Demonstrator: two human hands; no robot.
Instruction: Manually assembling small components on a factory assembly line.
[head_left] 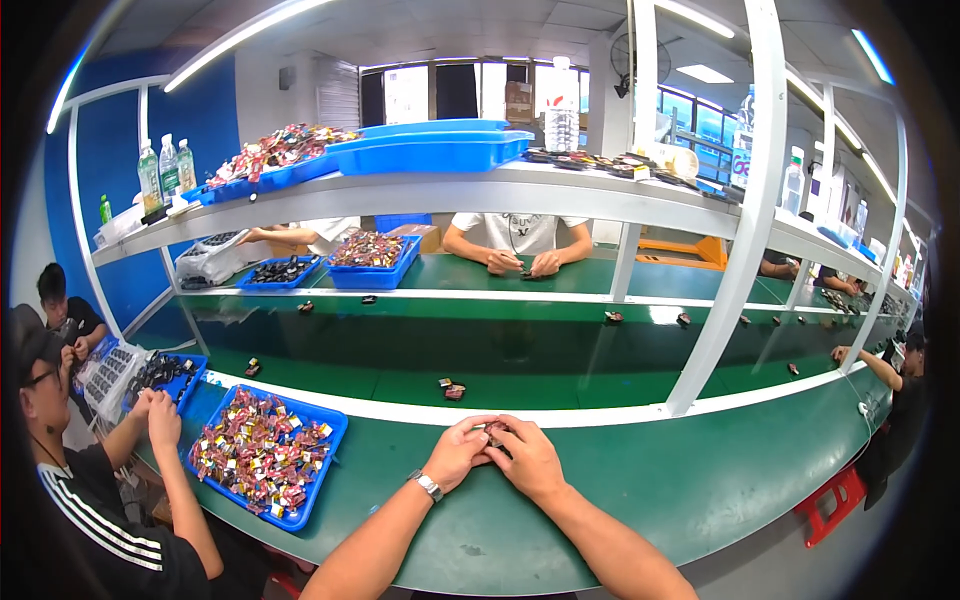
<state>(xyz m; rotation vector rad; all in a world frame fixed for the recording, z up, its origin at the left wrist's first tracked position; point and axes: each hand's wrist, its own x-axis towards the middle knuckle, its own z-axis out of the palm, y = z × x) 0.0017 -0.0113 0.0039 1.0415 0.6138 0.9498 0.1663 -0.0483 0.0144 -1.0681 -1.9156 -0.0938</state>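
Take the blue tray [328, 470] as the landmark. To its right, well apart from it, the 2 hands meet over the green table [640, 480]. The left hand [458, 452] is curled, with its fingers closed on a small reddish part [495, 429]; the right hand [530, 461] closes on the same part from the other side. The fingers hide most of it, so I cannot tell which way round it sits or exactly which fingertips carry it.

The step in hand looks like fine fingertip work on 1 piece. To do it well, I would let the left hand serve as a steady clamp and the right hand make the small moves, since 2 hands moving at once would make the part slip. A light pinch at the edges should suit such a small thing better than a hard squeeze. Resting the wrists on the table would steady the grip, though the watch [428, 486] on the left wrist could scrape there.

Working low over the table also means a dropped piece falls a short way. Beyond the tray and to its right, 2 loose parts [453, 389] lie on the belt [560, 365]; the elbows and sleeves should stay clear of the heaped parts [262, 450] inside the tray.
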